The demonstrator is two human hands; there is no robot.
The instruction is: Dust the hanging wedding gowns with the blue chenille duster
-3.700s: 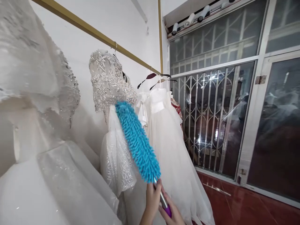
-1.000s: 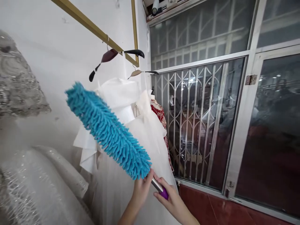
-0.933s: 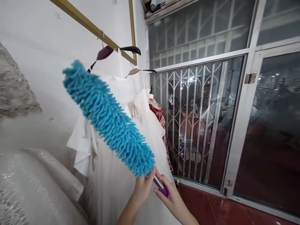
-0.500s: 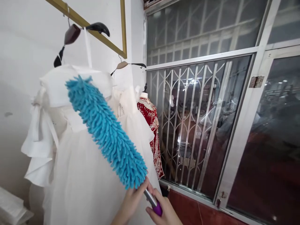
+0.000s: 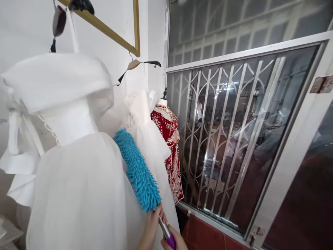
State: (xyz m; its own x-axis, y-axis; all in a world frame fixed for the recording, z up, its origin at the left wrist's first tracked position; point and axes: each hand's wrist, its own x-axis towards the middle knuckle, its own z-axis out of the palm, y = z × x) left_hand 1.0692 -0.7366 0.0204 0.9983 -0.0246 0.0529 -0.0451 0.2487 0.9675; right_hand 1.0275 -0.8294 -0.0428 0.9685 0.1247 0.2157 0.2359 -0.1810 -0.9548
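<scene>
Two bare hands close on one blue chenille duster [image 5: 137,173]; the left hand [image 5: 153,220] is wrapped around the metal shaft [image 5: 163,227] right under the fluffy head, its fingers curled and partly hidden by the lowest tufts; the right hand [image 5: 176,239] is lower and nearer the camera, folded about the purple grip [image 5: 171,241], with its lower part cut off by the bottom edge of the view; the left hand thus sits between the fluffy head and the right hand, just beside the latter. From the hands the duster slants forward and up to the left, its tip beyond both; the head lies across the view between the near off-the-shoulder white gown [image 5: 75,184] and the farther white gown [image 5: 153,149]; whether its fibres touch either fabric, I cannot tell. Behind the farther gown stands a dress form [image 5: 163,102] wearing a red embroidered jacket [image 5: 169,139]; above hangs a beige-and-black hanger [image 5: 133,65], near the corner of a gold-coloured rail [image 5: 109,33]; to the right, silver lattice bars [image 5: 220,104] show through framed glass, over red floor tiles [image 5: 205,234].
</scene>
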